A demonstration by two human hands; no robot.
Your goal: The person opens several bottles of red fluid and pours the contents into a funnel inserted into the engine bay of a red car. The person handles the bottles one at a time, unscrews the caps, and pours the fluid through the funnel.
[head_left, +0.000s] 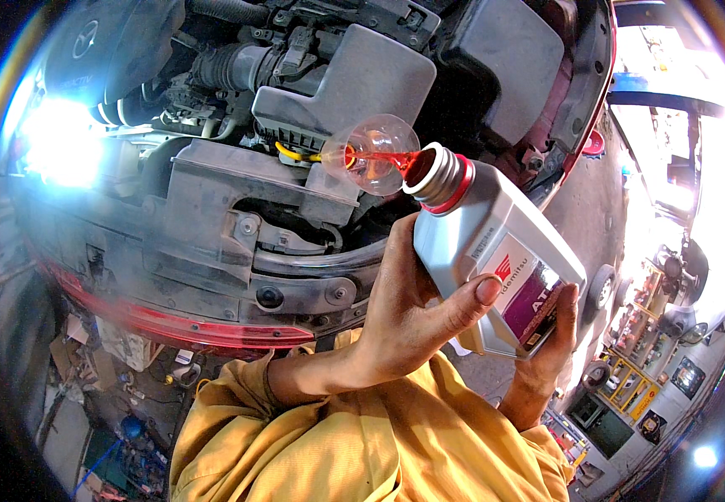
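Both hands hold a tilted silver fluid bottle (500,226) with a red ring at its neck and a purple-and-white label. My left hand (417,314) is closed round its near left side, thumb across the front. Under its base, my right hand (553,347) grips the lower right corner; some of its fingers are hidden. From the uncapped mouth a stream of red fluid (383,156) runs left into a clear funnel (379,134). That funnel lies steeply tilted over the engine bay, its narrow end beside a yellow dipstick handle (295,154).
Around the funnel are a black air box (371,75), an intake hose (228,67) and a battery cover (220,188). A red bumper edge (187,330) runs in front of me. Glare from a bright lamp (65,142) washes out the left. Shelves (638,335) stand at right.
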